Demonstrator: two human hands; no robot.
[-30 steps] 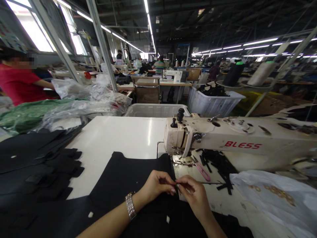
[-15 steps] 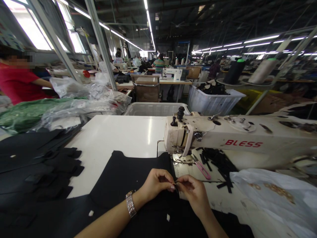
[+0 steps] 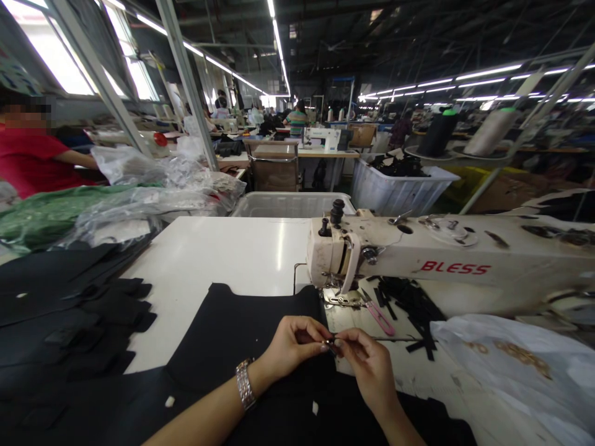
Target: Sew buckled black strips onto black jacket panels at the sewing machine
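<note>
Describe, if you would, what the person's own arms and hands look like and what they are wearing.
The left hand and right hand are ungloved, and the left forearm and right forearm are bare, with no sleeves in view. A silver link-band watch or bracelet sits on the left wrist.

Pink snips (image 3: 380, 318) lie beside black strips (image 3: 409, 303) by the BLESS sewing machine (image 3: 400, 260). A white plastic bag (image 3: 506, 365) sits at the right edge of the bench (image 3: 223, 260)
</note>
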